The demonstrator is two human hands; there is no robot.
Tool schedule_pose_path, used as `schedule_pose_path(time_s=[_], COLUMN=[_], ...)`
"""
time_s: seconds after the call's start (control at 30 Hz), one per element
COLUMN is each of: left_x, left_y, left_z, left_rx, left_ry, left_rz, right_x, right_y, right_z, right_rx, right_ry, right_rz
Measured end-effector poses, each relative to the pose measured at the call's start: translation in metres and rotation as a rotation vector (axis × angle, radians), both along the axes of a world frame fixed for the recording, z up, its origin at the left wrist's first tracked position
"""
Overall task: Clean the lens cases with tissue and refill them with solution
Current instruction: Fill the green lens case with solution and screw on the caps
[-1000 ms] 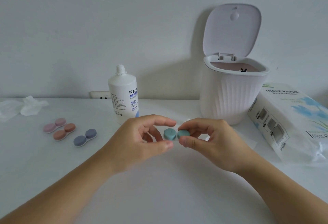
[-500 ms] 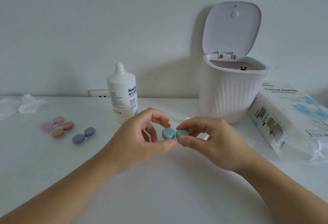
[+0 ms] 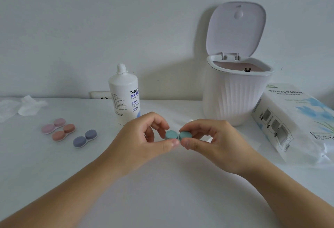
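Note:
A teal lens case (image 3: 178,135) with both caps on is held just above the table's middle. My left hand (image 3: 144,142) pinches its left cap between thumb and curled fingers. My right hand (image 3: 211,141) pinches its right cap the same way. Three more capped cases lie at the left: pink (image 3: 53,126), orange (image 3: 63,132) and purple (image 3: 85,138). A white solution bottle (image 3: 123,94) without its cap stands behind my left hand. A pack of tissue paper (image 3: 296,124) lies at the right.
A small white ribbed bin (image 3: 233,97) stands behind my right hand with its lid flipped up. Crumpled tissue (image 3: 29,107) lies at the far left near the wall. A wall socket (image 3: 100,95) sits behind the bottle.
My left fingers have curled in closer around the left cap of the teal case. The case and my right hand stay in about the same place.

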State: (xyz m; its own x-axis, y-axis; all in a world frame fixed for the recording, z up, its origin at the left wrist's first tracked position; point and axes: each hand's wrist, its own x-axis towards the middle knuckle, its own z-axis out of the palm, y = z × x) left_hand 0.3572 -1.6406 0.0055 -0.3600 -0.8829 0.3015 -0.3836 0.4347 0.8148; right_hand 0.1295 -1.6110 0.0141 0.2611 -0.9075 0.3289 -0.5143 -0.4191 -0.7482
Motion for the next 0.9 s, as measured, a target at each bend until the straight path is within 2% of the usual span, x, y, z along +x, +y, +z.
schedule_pose_path(time_s=[0.2,0.4,0.7,0.9], left_x=[0.0013,-0.0017,-0.0009,0.0005], left_y=[0.0019,0.0023,0.005,0.0024], left_z=[0.001,-0.0004,0.0015,0.0011], left_rx=[0.066,-0.028,0.026,-0.028], left_ry=[-0.04,-0.028,-0.064,-0.074], left_rz=[-0.133,-0.02,-0.083,-0.075], right_x=[0.0,0.0006,-0.0003,0.0002], right_y=[0.0004,-0.0002,0.0,0.0013], right_z=[0.0007,0.0006,0.0,0.0019], right_rx=[0.005,0.004,0.028,0.033], right_ry=[-0.009,0.01,-0.013,0.004], right_rz=[0.011,0.007,0.008,0.022])
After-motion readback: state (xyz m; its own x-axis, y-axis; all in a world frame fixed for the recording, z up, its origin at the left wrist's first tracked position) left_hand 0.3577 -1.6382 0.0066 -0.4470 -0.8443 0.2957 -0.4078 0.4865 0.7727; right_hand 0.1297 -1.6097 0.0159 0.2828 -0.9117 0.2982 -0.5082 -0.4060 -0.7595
